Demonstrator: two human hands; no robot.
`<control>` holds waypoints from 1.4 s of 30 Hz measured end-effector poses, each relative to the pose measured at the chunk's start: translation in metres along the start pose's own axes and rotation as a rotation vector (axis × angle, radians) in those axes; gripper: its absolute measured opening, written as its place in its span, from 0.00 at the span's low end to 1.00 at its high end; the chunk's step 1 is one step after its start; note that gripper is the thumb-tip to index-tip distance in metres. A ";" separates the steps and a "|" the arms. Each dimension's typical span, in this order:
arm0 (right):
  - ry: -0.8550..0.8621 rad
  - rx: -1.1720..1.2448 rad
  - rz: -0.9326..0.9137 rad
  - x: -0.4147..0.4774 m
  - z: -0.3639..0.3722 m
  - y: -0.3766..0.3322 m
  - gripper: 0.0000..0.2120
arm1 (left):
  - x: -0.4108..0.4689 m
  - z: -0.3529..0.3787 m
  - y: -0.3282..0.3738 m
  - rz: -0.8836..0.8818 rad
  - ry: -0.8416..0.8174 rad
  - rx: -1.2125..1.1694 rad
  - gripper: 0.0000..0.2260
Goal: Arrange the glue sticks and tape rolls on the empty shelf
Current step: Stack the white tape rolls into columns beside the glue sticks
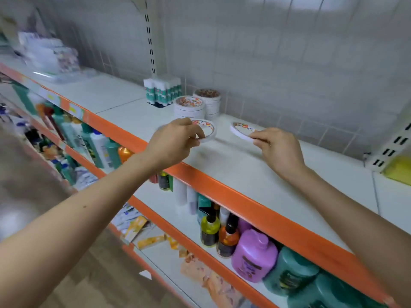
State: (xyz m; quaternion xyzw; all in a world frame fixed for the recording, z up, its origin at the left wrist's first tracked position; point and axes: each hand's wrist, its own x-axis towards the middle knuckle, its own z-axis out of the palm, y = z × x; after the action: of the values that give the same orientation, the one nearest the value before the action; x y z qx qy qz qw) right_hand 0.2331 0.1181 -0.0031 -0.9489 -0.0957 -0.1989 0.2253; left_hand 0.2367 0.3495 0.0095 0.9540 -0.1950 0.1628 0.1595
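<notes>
My left hand [175,138] pinches a tape roll [208,131] above the white shelf [244,165]. My right hand [277,147] pinches another tape roll [241,130]. Behind them stand two tape stacks [190,107] and glue sticks [162,91].

Surface notes. The white flat shelf board [244,165] looks like painted metal, smooth, low sheen. Its orange front edge strip [222,187] is glossy and smooth. The pale grey tiled back wall [289,63] is glazed and reflects overhead light. The white slotted upright rail [150,41] looks like painted metal.

In the left hand [175,141], the flat round white tape roll [209,131] has a matt rim and a printed paper face. In the right hand [278,150], the second flat white tape roll [242,130] has the same finish.

The green-and-white glue sticks [163,91] are smooth plastic. The purple pump bottle [253,258] is glossy plastic.
</notes>
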 end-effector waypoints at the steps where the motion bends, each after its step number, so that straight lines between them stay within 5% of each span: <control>1: -0.004 0.009 -0.004 0.011 0.008 -0.007 0.11 | 0.003 -0.001 -0.013 -0.018 0.001 0.002 0.10; 9: 0.005 0.036 0.014 0.050 0.059 -0.059 0.11 | 0.026 0.005 -0.094 0.018 -0.073 -0.030 0.11; 19: 0.087 -0.111 0.183 0.058 0.097 -0.127 0.11 | 0.050 0.016 -0.156 0.358 -0.308 -0.214 0.12; 30: -0.004 -0.171 0.225 0.061 0.123 -0.159 0.12 | 0.065 0.026 -0.190 0.252 -0.217 -0.397 0.18; 42: -0.098 -0.189 0.123 0.067 0.144 -0.169 0.14 | 0.073 0.022 -0.192 0.170 -0.400 -0.435 0.39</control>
State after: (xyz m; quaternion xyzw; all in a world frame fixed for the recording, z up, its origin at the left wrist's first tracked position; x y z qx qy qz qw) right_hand 0.2960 0.3403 -0.0268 -0.9787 -0.0290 -0.1460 0.1418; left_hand 0.3873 0.4858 -0.0292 0.8908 -0.3320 -0.0612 0.3041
